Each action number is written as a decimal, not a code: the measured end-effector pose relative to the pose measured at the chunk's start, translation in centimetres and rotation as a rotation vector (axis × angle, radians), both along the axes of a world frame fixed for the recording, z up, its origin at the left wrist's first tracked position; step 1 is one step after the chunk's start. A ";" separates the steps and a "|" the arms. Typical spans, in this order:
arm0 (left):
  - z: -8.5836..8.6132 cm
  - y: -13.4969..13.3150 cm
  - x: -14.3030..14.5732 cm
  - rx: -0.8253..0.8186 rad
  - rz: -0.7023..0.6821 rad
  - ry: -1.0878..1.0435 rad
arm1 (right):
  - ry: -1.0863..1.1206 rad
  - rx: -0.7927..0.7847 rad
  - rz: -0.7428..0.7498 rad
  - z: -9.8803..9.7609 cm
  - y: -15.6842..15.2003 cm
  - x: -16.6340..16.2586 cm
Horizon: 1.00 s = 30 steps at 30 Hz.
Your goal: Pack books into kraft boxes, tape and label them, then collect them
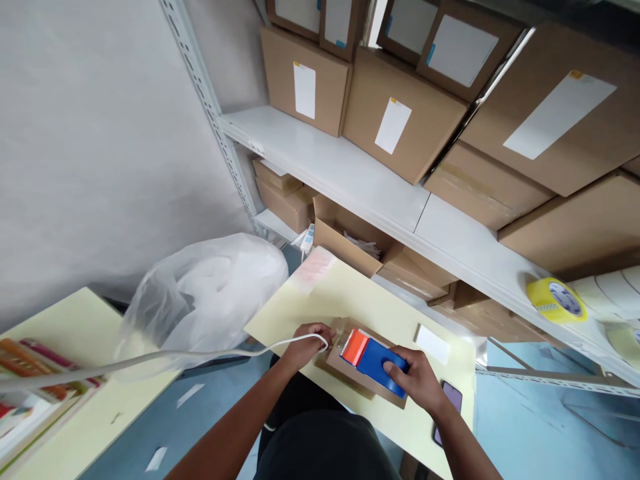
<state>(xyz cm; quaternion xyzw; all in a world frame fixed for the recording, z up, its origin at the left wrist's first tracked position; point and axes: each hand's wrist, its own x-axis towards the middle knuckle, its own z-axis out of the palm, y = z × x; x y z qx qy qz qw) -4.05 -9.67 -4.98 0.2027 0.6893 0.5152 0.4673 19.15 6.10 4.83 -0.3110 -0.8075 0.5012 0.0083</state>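
Right grip is clasping the rear of a blue tape dispenser, fingers wrapping over its top, and the dispenser's orange front end is pointing away from the person toward the left grip. The dispenser is lying flat on top of a small box of brown cardboard, so the box is sitting directly under the right grip and reaching out to the left of it. Left grip is curling its fingers over the box's left end and holding it down; the two grips are sitting at opposite ends of the box, close together.

The box is resting on a pale yellow desk, near the edge closest to the person. A white cable is running in from the left and looping just past the left grip's knuckles. A white card is lying on the desk just beyond the right grip, and a dark phone is peeking out beside the right wrist.

A bulging clear plastic bag is standing to the left of the desk. Behind the desk, a white shelf is carrying large labelled cartons, and a roll of yellow tape is lying at its right end.
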 end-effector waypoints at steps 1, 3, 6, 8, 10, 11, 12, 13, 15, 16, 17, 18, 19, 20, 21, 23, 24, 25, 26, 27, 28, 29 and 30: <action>0.0 -0.1 0.1 0.003 0.021 0.011 | 0.002 0.002 0.002 0.0 0.0 -0.1; 0.1 -0.2 0.2 0.017 0.071 0.014 | -0.002 -0.001 0.003 0.1 -0.1 -0.1; 0.1 -0.3 0.2 0.043 0.116 -0.013 | -0.007 0.000 -0.004 0.1 -0.1 -0.1; -0.1 -0.1 0.2 0.045 0.092 -0.032 | -0.007 0.004 -0.011 0.0 0.0 0.0; -0.4 0.1 0.2 0.027 0.061 -0.046 | -0.017 -0.002 -0.020 0.0 0.0 0.1; -0.6 0.3 0.2 0.017 0.051 -0.046 | -0.025 -0.006 -0.022 0.0 0.0 0.1; -0.7 0.4 0.1 0.006 0.044 -0.039 | -0.032 -0.007 -0.022 0.0 0.0 0.1; -0.8 0.4 0.2 -0.004 0.037 -0.025 | -0.037 -0.007 -0.021 0.0 0.0 0.0; -0.9 0.5 0.2 -0.030 0.017 0.013 | -0.037 0.002 -0.019 0.1 0.0 -0.1; -1.0 0.6 0.2 -0.045 0.008 0.030 | -0.037 0.008 -0.022 0.1 0.0 -0.1; -1.1 0.6 0.2 -0.058 -0.003 0.046 | -0.038 0.015 -0.026 0.1 0.0 -0.2; -1.1 0.5 0.3 -0.068 -0.015 0.071 | -0.042 0.022 -0.026 0.1 -0.1 -0.2; -1.3 0.5 0.3 -0.076 -0.029 0.103 | -0.047 0.030 -0.024 0.1 -0.1 -0.3; -1.4 0.5 0.3 -0.080 -0.046 0.138 | -0.052 0.038 -0.020 0.0 -0.2 -0.3; -1.5 0.4 0.3 -0.080 -0.064 0.171 | -0.055 0.044 -0.014 0.0 -0.3 -0.4; -1.7 0.4 0.3 -0.082 -0.099 0.209 | -0.058 0.051 -0.006 -0.1 -0.5 -0.6; -1.8 0.3 0.2 -0.085 -0.107 0.210 | -0.058 0.054 -0.003 -0.2 -0.6 -0.6; -1.9 0.3 0.2 -0.088 -0.111 0.208 | -0.057 0.058 -0.001 -0.2 -0.7 -0.7; -1.9 0.4 0.1 -0.094 -0.114 0.211 | -0.057 0.059 0.005 -0.2 -0.7 -0.8; -1.8 0.4 0.1 -0.100 -0.117 0.217 | -0.058 0.059 0.010 -0.3 -0.7 -0.8; -1.8 0.4 0.1 -0.107 -0.120 0.225 | -0.058 0.059 0.012 -0.3 -0.7 -0.8; -1.7 0.5 0.1 -0.114 -0.126 0.234 | -0.058 0.056 0.012 -0.3 -0.6 -0.8; -1.7 0.5 0.1 -0.120 -0.131 0.240 | -0.058 0.051 0.008 -0.4 -0.6 -0.8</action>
